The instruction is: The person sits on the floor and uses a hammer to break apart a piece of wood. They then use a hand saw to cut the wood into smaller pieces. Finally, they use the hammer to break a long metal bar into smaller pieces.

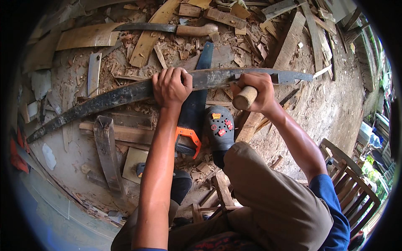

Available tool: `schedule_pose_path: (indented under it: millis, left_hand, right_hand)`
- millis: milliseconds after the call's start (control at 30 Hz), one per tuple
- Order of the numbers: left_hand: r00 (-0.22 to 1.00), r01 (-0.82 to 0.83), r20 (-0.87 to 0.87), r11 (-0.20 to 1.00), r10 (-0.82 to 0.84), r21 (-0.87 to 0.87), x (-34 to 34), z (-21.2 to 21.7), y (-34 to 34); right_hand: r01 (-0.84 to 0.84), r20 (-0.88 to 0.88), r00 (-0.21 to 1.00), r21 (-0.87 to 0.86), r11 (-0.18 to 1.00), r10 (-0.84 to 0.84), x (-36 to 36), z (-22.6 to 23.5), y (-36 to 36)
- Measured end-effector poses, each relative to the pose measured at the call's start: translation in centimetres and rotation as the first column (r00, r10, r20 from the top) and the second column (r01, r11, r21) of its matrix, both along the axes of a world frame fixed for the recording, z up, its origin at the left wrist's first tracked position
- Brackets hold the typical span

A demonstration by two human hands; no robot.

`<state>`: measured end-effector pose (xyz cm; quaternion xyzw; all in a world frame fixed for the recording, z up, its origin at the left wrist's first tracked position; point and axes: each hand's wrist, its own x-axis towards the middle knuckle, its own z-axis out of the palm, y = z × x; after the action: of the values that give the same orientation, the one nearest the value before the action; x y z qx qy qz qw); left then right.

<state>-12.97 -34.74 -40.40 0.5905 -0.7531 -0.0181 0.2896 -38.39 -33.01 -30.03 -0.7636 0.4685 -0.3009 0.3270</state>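
A long, dark, weathered wooden plank [113,95] lies crosswise in front of me, looking bowed and tapering to the left. My left hand [171,87] curls its fingers over the plank near its middle. My right hand [258,90] is closed around a tool with a thick round wooden handle [245,98], its butt turned toward me. That fist rests at the plank's right part; the tool's working end is hard to make out there. Under the plank, between my arms, lies a handsaw [194,108] with a dark blue blade and an orange-and-black handle.
A wooden-handled machete [197,29] lies farther off, across a pale board [153,31]. Wood shavings and offcuts cover the ground. My grey clog [220,127] stands right of the saw. A dark timber piece [108,150] leans at left, and a slatted wooden chair [349,180] stands at right.
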Motion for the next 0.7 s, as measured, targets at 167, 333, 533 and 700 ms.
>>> schedule_pose_path:
  millis: [167, 333, 533, 700]
  left_hand:
    - [1.0, 0.002, 0.006, 1.0, -0.002, 0.013, 0.3, -0.1, 0.0]
    - [1.0, 0.027, -0.007, 1.0, -0.027, -0.01, -0.1, 0.2, 0.0]
    - [1.0, 0.014, 0.017, 1.0, -0.013, -0.008, 0.1, 0.1, 0.1]
    - [1.0, 0.009, 0.019, 1.0, -0.009, -0.003, 0.0, 0.0, 0.0]
  right_hand:
    - [-0.058, 0.166, 0.985, 0.051, 0.997, 0.049, -2.1, -0.6, -0.9]
    - [0.008, 0.708, -0.052, 0.706, 0.708, -0.705, -6.1, -2.6, -2.5]
    - [0.464, 0.43, 0.511, 0.59, 0.66, -0.744, -3.5, 2.2, 1.2]
    - [0.482, 0.144, 0.818, 0.359, 0.8, -0.557, -3.8, 3.9, 1.5]
